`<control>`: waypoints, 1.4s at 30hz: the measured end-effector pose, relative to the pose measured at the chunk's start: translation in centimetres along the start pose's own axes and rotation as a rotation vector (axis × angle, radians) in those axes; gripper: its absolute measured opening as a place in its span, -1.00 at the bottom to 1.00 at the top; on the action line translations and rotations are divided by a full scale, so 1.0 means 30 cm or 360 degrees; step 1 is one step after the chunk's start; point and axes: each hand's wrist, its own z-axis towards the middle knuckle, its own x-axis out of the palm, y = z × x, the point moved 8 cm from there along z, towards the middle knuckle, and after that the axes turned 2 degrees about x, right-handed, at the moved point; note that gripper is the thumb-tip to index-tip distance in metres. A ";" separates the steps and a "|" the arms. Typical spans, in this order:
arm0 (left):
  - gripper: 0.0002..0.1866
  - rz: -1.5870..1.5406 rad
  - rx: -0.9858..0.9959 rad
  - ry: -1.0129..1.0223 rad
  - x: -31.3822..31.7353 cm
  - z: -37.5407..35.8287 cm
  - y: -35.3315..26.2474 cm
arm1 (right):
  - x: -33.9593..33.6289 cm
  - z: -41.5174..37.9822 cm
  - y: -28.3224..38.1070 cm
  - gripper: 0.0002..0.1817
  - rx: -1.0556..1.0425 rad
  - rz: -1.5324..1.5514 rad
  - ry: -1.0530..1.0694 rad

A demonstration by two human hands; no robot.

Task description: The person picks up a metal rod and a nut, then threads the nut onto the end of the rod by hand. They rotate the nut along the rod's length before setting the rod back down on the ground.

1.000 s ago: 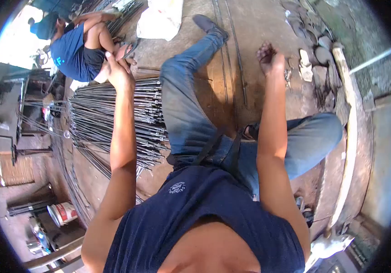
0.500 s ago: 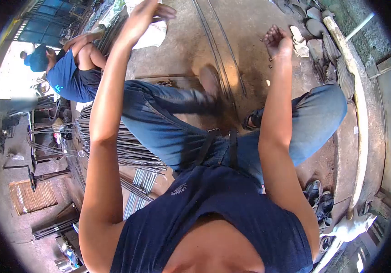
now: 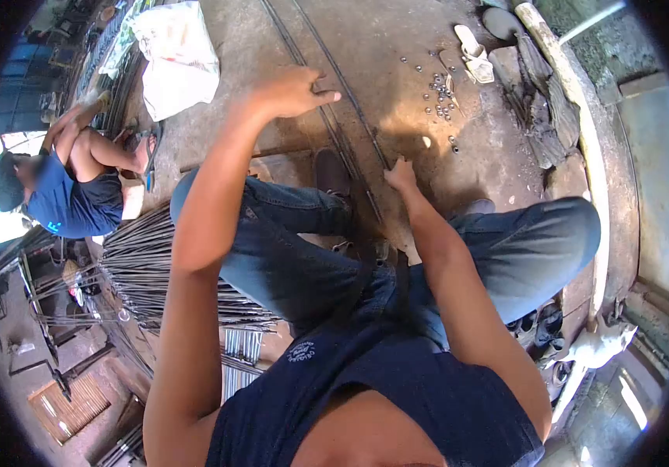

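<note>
My left hand [image 3: 292,92] hovers over the long thin metal rods [image 3: 342,144] on the concrete floor, its thumb and a finger apart, with nothing seen in it. Lower and to the right, my right hand [image 3: 401,176] has its fingers closed at the near end of a single dark metal rod [image 3: 354,107]. That rod runs away from me toward the top of the view. Right of it lie several small round metal pieces, like nuts [image 3: 440,97], scattered on the floor.
A white sack [image 3: 179,66] lies at the upper left. A seated person [image 3: 70,187] is at the left, near a large bundle of rods [image 3: 147,268]. Sandals [image 3: 472,54], stone slabs and a pale pole [image 3: 584,117] line the right side. A white cat-like shape [image 3: 603,346] is at lower right.
My left hand has come down and right, over the rods. My right hand has dropped from its raised, half-curled pose to the rod's near end. The loose metal pieces have come into view.
</note>
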 end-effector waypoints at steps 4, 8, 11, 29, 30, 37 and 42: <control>-0.18 -0.0033 0.0023 0.0033 0.024 0.027 0.029 | -0.005 0.006 0.080 -0.42 -0.0183 -0.0118 0.0061; -0.26 0.0010 0.0043 -0.0033 0.086 0.052 0.070 | 0.036 0.009 0.120 -0.60 -0.0408 -0.0271 0.0071; -0.27 0.0064 0.0062 0.0002 0.107 0.084 0.069 | 0.071 0.029 0.100 -0.66 -0.0428 -0.0238 -0.0033; -0.16 0.0323 0.0750 -0.0994 0.063 0.317 -0.150 | -0.818 -0.339 0.521 -0.63 -0.0076 0.1656 -0.0133; -0.23 0.0330 0.0761 -0.1103 0.033 0.312 -0.155 | -0.844 -0.374 0.560 -0.60 -0.0134 0.1535 -0.0110; -0.51 0.0225 0.0664 -0.1146 -0.033 0.341 -0.125 | -0.795 -0.422 0.700 -0.53 -0.0643 0.1388 0.0078; -0.54 0.0264 0.0584 -0.1128 -0.037 0.332 -0.146 | -0.858 -0.099 0.377 -0.58 -0.0124 0.1812 0.0091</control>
